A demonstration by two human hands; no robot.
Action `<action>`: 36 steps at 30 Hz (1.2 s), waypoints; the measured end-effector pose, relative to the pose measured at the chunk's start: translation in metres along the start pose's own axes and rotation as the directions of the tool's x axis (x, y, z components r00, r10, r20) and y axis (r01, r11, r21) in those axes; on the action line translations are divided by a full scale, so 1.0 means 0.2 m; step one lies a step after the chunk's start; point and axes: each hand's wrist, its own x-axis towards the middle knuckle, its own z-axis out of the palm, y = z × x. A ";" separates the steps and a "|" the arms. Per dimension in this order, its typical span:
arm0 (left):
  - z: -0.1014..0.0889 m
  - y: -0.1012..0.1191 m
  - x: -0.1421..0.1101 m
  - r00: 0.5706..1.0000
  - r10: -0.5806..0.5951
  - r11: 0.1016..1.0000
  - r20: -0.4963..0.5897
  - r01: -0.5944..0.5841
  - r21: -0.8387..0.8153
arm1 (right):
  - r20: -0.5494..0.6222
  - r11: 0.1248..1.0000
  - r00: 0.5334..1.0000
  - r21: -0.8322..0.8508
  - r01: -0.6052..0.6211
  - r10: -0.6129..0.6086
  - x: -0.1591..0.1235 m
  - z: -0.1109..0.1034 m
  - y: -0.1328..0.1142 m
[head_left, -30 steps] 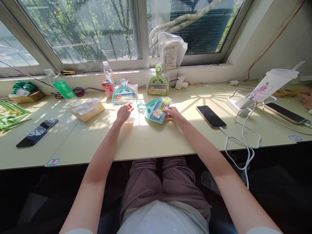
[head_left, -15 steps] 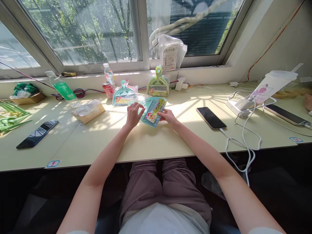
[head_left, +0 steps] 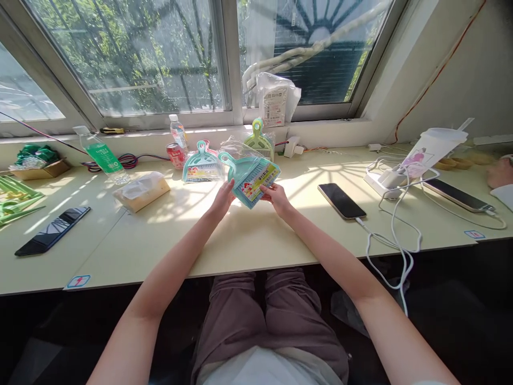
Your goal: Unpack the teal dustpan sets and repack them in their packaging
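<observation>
A teal mini dustpan and brush set point(head_left: 245, 172) with a yellow label is held tilted above the table, its handle pointing to the upper left. Clear plastic wrap shows around the handle. My left hand point(head_left: 223, 199) grips its lower left edge, thumb on the front. On its right edge my right hand point(head_left: 276, 197) is closed, thumb near the label. Behind it on the table stand a teal and pink dustpan set point(head_left: 203, 163) and a green one point(head_left: 258, 140), partly hidden by the held set.
At left are a tissue pack point(head_left: 142, 191), a green-labelled bottle point(head_left: 102, 155), a red can point(head_left: 175, 155) and a dark phone point(head_left: 53, 231). At right, a charging phone point(head_left: 342, 201), white cables and a plastic cup point(head_left: 433, 149). Another person's hand point(head_left: 500, 174) shows at the far right.
My left hand has moved from beside the handle down to the set's lower left edge and closed on it. The handle now shows fully, and the view has shifted slightly.
</observation>
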 end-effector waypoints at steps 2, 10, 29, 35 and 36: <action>0.02 -0.01 -0.02 0.999 0.033 0.998 0.008 -0.032 -0.048 | 0.040 1.000 0.999 0.002 0.017 -0.017 -0.01 0.02 0.01; 0.03 -0.05 -0.05 0.963 -0.155 0.988 0.222 0.155 0.016 | -0.040 0.995 0.997 0.081 0.063 -0.060 -0.02 0.03 0.03; 0.16 -0.09 -0.11 0.998 0.067 0.996 -0.019 -0.066 0.056 | -0.118 0.998 0.991 0.031 0.062 -0.058 -0.05 0.06 0.03; 0.19 -0.09 -0.13 0.987 0.104 0.993 -0.122 -0.096 0.069 | -0.108 0.996 0.991 0.033 0.086 -0.082 -0.06 0.08 0.02; 0.20 -0.09 -0.14 0.985 0.108 0.992 -0.134 -0.099 0.073 | -0.100 0.995 0.991 0.034 0.089 -0.085 -0.07 0.08 0.02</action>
